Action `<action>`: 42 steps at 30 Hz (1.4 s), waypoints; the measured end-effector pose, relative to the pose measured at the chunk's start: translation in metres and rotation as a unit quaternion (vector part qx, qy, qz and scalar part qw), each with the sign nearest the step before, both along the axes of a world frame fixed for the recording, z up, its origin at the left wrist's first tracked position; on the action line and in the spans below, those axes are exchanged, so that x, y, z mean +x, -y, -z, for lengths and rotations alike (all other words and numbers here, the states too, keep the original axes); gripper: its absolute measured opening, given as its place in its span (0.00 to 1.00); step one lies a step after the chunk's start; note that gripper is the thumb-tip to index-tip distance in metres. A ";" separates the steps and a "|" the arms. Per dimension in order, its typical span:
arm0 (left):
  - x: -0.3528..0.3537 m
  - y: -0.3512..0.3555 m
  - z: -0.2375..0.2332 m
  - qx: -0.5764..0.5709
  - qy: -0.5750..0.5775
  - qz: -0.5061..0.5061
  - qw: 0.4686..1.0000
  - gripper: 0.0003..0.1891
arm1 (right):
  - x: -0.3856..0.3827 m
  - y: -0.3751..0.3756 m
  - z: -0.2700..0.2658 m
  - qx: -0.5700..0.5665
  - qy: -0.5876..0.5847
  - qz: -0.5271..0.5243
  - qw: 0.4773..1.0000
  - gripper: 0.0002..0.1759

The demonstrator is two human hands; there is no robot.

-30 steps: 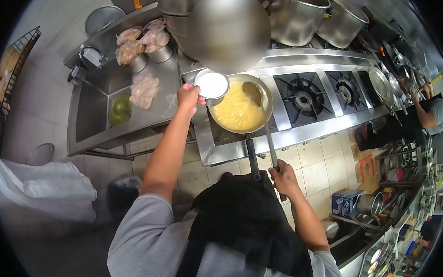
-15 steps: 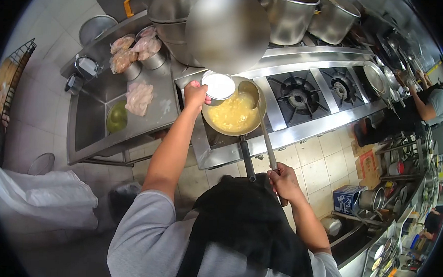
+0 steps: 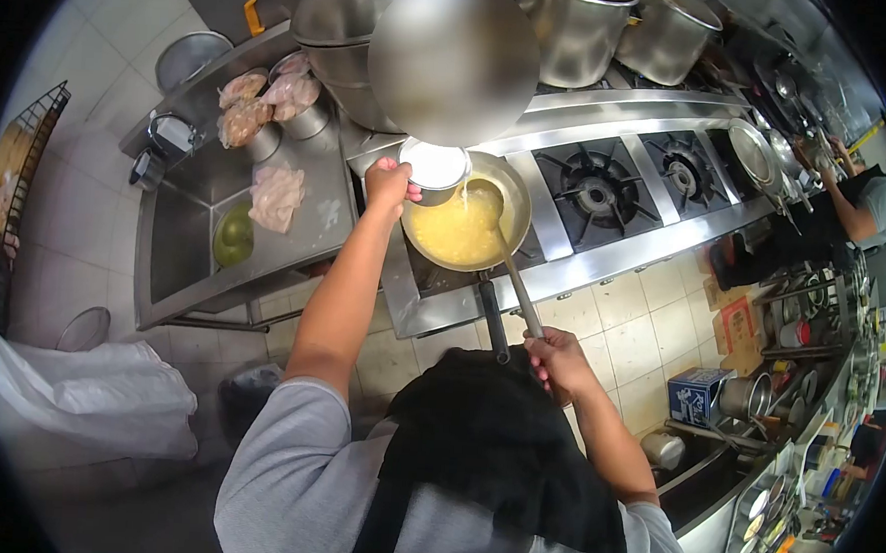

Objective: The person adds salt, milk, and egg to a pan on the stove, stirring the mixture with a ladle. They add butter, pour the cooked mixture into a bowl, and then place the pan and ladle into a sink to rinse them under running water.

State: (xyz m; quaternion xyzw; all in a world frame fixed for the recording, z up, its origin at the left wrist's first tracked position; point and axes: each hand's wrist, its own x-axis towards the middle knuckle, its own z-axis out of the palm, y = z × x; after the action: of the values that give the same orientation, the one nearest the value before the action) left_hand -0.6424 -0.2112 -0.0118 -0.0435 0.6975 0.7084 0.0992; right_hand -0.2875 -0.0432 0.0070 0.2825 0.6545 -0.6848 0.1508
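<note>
My left hand (image 3: pixel 389 185) grips the rim of a metal bowl (image 3: pixel 436 164) of white liquid, tilted over the upper left of a pan (image 3: pixel 521 221). A thin white stream falls from the bowl's right side into the yellow, lumpy mixture (image 3: pixel 452 234). Wrapped round the long handle of a ladle (image 3: pixel 521 288) is my right hand (image 3: pixel 559 361); the ladle's head rests in the mixture at the pan's right. The pan sits on the stove's left burner, its black handle (image 3: pixel 494 319) pointing toward my body.
Two bare burners (image 3: pixel 600 190) lie right of the pan, with large pots (image 3: pixel 573 33) behind. At left are a sink (image 3: pixel 179 243) and bagged food (image 3: pixel 246 121) on metal containers. Another person (image 3: pixel 872 209) stands at the far right. A shelf (image 3: pixel 735 442) is at lower right.
The bowl has tilted, and a white stream now runs from it. The ladle's head has moved down and left in the pan, and my right hand has shifted slightly left.
</note>
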 end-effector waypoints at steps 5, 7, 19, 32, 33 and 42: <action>0.000 0.011 0.001 0.083 0.038 0.003 0.996 0.07 | 0.002 -0.018 -0.008 -0.410 0.033 0.118 0.904 0.15; 0.001 0.018 -0.002 0.088 0.039 0.008 0.995 0.09 | 0.004 -0.009 -0.020 -0.360 0.028 0.110 0.926 0.14; 0.003 0.051 -0.017 0.093 0.029 -0.004 0.995 0.10 | -0.004 0.003 -0.009 0.198 -0.047 -0.044 0.978 0.08; -0.005 0.069 -0.020 0.098 0.032 0.012 0.995 0.08 | -0.005 -0.001 -0.010 -0.444 0.043 0.141 0.884 0.13; -0.006 0.070 -0.019 0.099 0.032 0.012 0.995 0.08 | -0.004 0.003 -0.014 -0.444 0.043 0.142 0.884 0.13; -0.013 0.069 -0.014 0.099 0.036 0.027 0.994 0.08 | -0.010 0.032 -0.020 -0.037 -0.006 0.070 0.997 0.09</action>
State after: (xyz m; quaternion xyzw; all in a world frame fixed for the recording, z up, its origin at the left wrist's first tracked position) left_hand -0.6552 -0.2804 0.0018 -0.0402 0.6207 0.7691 0.1468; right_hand -0.2973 -0.0752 0.0272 0.3175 0.6081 -0.7194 0.1093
